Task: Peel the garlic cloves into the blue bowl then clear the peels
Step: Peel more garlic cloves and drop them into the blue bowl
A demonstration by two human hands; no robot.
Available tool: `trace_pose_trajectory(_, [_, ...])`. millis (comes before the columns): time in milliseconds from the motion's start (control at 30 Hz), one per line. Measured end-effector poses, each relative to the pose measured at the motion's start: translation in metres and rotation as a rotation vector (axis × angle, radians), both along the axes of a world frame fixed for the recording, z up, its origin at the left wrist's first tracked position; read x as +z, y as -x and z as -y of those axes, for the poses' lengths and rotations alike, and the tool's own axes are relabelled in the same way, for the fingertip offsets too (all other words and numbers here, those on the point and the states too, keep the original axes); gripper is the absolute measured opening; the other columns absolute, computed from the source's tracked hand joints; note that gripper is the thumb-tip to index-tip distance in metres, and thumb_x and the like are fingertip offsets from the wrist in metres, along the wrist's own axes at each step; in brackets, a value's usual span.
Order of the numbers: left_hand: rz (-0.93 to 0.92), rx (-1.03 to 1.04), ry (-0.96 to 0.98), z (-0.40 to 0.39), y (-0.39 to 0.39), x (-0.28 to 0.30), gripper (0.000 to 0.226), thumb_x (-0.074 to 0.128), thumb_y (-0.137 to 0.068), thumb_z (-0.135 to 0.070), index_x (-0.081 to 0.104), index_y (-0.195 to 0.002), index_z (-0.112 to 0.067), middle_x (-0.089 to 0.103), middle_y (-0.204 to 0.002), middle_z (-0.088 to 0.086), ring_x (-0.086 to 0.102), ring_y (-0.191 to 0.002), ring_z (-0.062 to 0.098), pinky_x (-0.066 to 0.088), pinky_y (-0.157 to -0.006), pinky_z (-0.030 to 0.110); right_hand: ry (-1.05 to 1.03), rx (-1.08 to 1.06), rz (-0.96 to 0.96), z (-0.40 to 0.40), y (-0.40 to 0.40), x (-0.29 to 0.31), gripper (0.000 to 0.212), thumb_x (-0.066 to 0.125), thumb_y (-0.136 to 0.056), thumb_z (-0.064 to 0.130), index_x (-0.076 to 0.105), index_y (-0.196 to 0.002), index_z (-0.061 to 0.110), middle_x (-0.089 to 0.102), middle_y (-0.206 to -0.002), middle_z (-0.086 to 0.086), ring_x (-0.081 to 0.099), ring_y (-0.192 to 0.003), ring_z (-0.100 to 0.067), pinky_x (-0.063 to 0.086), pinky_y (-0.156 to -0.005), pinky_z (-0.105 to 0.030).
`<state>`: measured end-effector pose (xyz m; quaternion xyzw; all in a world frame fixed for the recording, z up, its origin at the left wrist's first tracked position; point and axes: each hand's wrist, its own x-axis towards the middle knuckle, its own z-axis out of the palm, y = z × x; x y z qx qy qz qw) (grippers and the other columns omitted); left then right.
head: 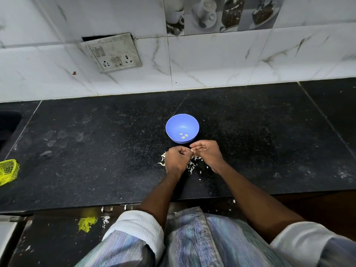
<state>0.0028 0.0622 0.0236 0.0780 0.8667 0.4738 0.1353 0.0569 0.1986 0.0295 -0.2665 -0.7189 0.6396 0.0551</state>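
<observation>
I saw the blue bowl (182,128) standing on the black bench (96,151), about in the middle, a bit nearer the back wall edge than the front edge. Three small peeled garlic cloves (183,135) lay at the bottom of the bowl.

Both hands were just in front of the bowl, on the side nearer the front edge. The left hand (176,160) had its fingers curled in tight, like a loose fist. The right hand (208,153) had its fingers curled too, and its fingertips met the left hand's fingertips. A tiny pale bit (191,150) showed right where the two hands met. I think they were pinching it between them, but it was too small for me to tell if it was a clove or a piece of skin.

White garlic peels (190,167) lay scattered on the bench under and around the hands.

A yellow net bag (8,171) sat at the left edge of the bench. Another scrap of yellow net (86,224) lay lower down, below the front edge. A grey switch plate (112,53) was on the tiled wall (231,60) behind the bench.
</observation>
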Motion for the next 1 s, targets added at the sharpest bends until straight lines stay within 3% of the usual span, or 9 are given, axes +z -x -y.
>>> trace_pose_trajectory(133, [0.007, -0.008, 0.015, -0.0001, 0.0002, -0.0007, 0.010, 0.081, -0.082, -0.029, 0.078, -0.077, -0.021, 0.072, -0.067, -0.014, 0.069, -0.066, 0.004, 0.054, -0.065, 0.027, 0.014, 0.014, -0.003, 0.0011, 0.0002, -0.0017, 0.022, 0.075, -0.084, -0.011, 0.077, -0.104, -0.002, 0.078, -0.091, -0.013, 0.074, -0.082, -0.015, 0.061, -0.078, -0.025])
trace_pose_trajectory(267, [0.038, -0.031, -0.004, 0.0013, 0.0001, -0.0051, 0.010, 0.078, -0.083, -0.031, 0.076, -0.078, -0.023, 0.073, -0.070, -0.014, 0.069, -0.068, 0.004, 0.056, -0.068, 0.030, 0.106, -0.022, 0.018, 0.0014, -0.0011, -0.0019, 0.016, 0.071, -0.090, -0.006, 0.076, -0.105, -0.002, 0.078, -0.091, -0.014, 0.073, -0.080, -0.014, 0.060, -0.074, -0.023])
trace_pose_trajectory(433, [0.066, -0.069, -0.050, 0.0015, 0.0020, -0.0067, 0.009, 0.073, -0.089, -0.031, 0.076, -0.082, -0.025, 0.074, -0.074, -0.012, 0.068, -0.069, 0.004, 0.058, -0.072, 0.033, 0.276, -0.108, 0.051, -0.0004, -0.0028, 0.0009, 0.019, 0.071, -0.089, -0.007, 0.075, -0.107, -0.003, 0.077, -0.097, -0.019, 0.074, -0.086, -0.020, 0.063, -0.080, -0.029])
trace_pose_trajectory(600, [0.084, -0.115, -0.077, 0.0001, 0.0015, -0.0066, 0.012, 0.068, -0.093, -0.029, 0.074, -0.083, -0.025, 0.076, -0.077, -0.011, 0.065, -0.067, 0.002, 0.057, -0.075, 0.032, 0.397, -0.139, 0.045, -0.0044, -0.0059, 0.0009, 0.022, 0.071, -0.088, -0.008, 0.074, -0.109, -0.002, 0.078, -0.097, -0.017, 0.076, -0.089, -0.022, 0.061, -0.077, -0.026])
trace_pose_trajectory(800, [0.045, -0.123, -0.054, 0.0008, 0.0006, -0.0073, 0.015, 0.063, -0.089, -0.038, 0.074, -0.085, -0.029, 0.075, -0.078, -0.014, 0.070, -0.076, 0.007, 0.060, -0.078, 0.037, 0.394, -0.149, 0.052, -0.0061, -0.0074, 0.0027, 0.022, 0.068, -0.089, -0.009, 0.074, -0.108, -0.001, 0.078, -0.098, -0.019, 0.077, -0.092, -0.025, 0.061, -0.078, -0.027])
trace_pose_trajectory(1000, [-0.073, -0.130, 0.051, 0.0001, -0.0011, -0.0046, 0.009, 0.072, -0.087, -0.036, 0.080, -0.088, -0.032, 0.075, -0.077, -0.019, 0.070, -0.071, 0.003, 0.060, -0.072, 0.033, 0.342, -0.172, 0.064, -0.0064, -0.0084, 0.0046, 0.021, 0.069, -0.088, -0.010, 0.076, -0.105, 0.000, 0.078, -0.096, -0.017, 0.076, -0.086, -0.019, 0.061, -0.081, -0.028])
